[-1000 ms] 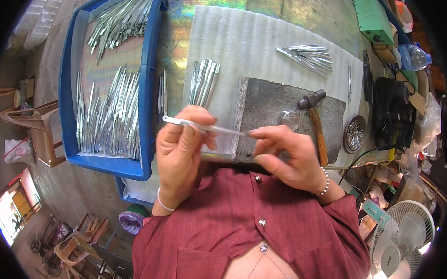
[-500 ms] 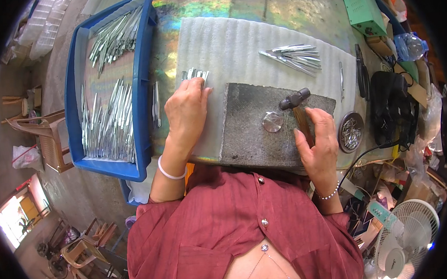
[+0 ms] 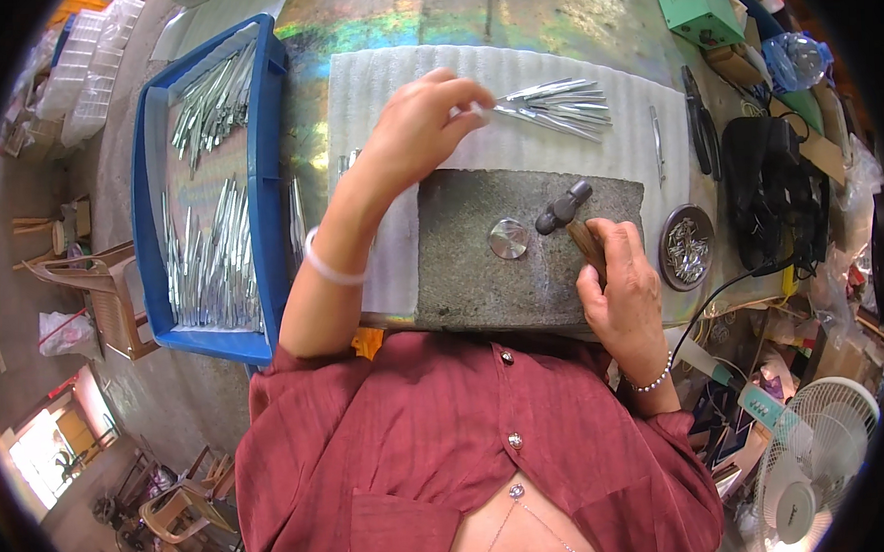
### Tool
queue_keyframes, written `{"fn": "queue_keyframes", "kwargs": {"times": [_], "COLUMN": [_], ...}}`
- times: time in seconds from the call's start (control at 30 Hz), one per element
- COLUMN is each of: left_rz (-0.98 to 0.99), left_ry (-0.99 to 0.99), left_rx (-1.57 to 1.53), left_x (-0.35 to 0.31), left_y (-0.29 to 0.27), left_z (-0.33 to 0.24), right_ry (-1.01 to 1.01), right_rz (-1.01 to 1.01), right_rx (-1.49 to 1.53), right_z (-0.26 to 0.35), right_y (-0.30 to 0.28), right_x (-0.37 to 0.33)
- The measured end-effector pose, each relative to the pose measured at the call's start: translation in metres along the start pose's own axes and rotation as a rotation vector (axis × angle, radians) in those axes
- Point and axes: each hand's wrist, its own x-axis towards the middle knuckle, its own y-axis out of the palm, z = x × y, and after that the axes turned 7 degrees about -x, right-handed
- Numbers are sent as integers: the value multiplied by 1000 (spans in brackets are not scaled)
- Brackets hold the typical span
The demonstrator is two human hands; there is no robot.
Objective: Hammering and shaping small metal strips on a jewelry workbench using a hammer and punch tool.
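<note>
Our left hand [image 3: 418, 129], grip unclear, is at the metal strips [image 3: 561, 102] on the foam [image 3: 384, 81]; our right hand [image 3: 622, 293] grips the hammer [image 3: 563, 209]. We're likely picking one strip; next needs a clean pinch.

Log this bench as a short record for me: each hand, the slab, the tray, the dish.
Left hand: by the left end of the fanned metal strips; grip unclear
Right hand: around the handle of the hammer
Slab: grey, with a round metal disc on it
Tray: blue, holding two bunches of strips
Dish: round, dark, holding small metal pieces
</note>
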Motion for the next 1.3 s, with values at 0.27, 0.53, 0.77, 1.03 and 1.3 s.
{"fn": "queue_keyframes", "kwargs": {"times": [0.27,0.53,0.77,1.03,1.3], "left_rz": [336,110,-261,-107,15], "left_ry": [60,71,-221,-29,-10], "left_rx": [295,180,18,217,152], "left_x": [34,1,-65,-96,-99], "left_y": [24,-6,-44,-41,-29], "left_z": [24,-5,-70,-111,-115], "right_ry": [-8,270,531,572,606], "right_rz": [-8,-160,-410,-238,-151], "right_rx": [115,549,263,-107,-146], "right_z": [-7,-32,-125,-146,-152], "right_y": [1,-2,-24,-25,-21], "right_x": [-4,-9,-20,-24,-14]}}
